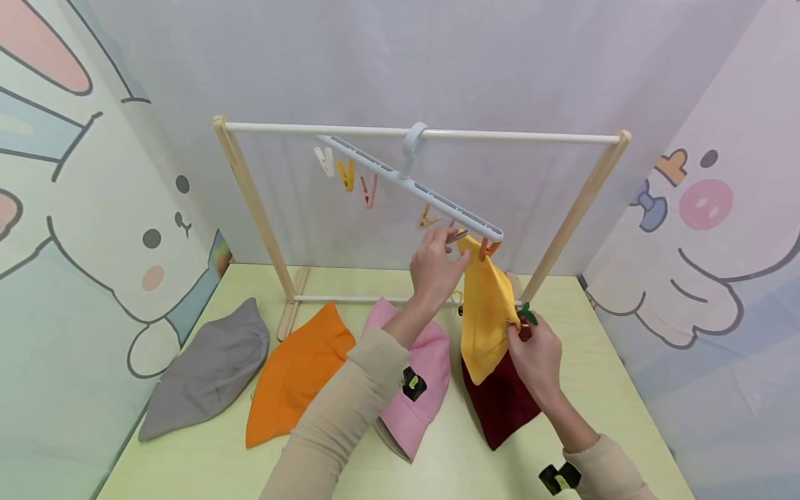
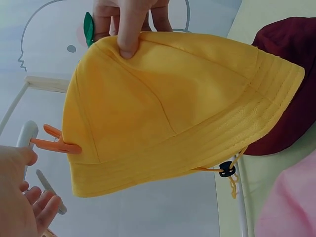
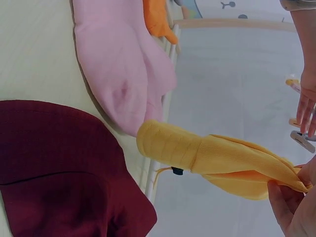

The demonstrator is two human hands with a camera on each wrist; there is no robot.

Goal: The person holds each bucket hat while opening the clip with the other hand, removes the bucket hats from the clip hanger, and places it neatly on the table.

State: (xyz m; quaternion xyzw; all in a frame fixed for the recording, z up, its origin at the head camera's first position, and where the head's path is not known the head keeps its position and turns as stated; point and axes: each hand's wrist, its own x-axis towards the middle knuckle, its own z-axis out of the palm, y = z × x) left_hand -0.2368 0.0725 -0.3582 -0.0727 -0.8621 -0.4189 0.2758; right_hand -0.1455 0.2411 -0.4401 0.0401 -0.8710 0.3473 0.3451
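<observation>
A yellow bucket hat (image 1: 484, 316) hangs from the hanger's lower right end, an orange clothespin (image 2: 58, 143) biting its edge. My right hand (image 1: 539, 354) pinches the crown between thumb and fingers, beside a green leaf trim (image 1: 528, 314). In the left wrist view the brim faces down, with a cord and black toggle (image 2: 227, 169) below it. My left hand (image 1: 435, 267) is raised beside the hat's clipped end, thumb and fingers spread apart. Its fingers are right at a grey clothespin (image 2: 51, 191) under the hanger.
The pale blue hanger (image 1: 406, 182) tilts from the rack's white top bar (image 1: 300, 130). White, yellow and pink clothespins (image 1: 369, 192) hang along its left half. Grey (image 1: 209, 371), orange (image 1: 300, 375), pink (image 1: 431, 347) and maroon hats (image 1: 500, 403) lie on the table (image 1: 462, 458).
</observation>
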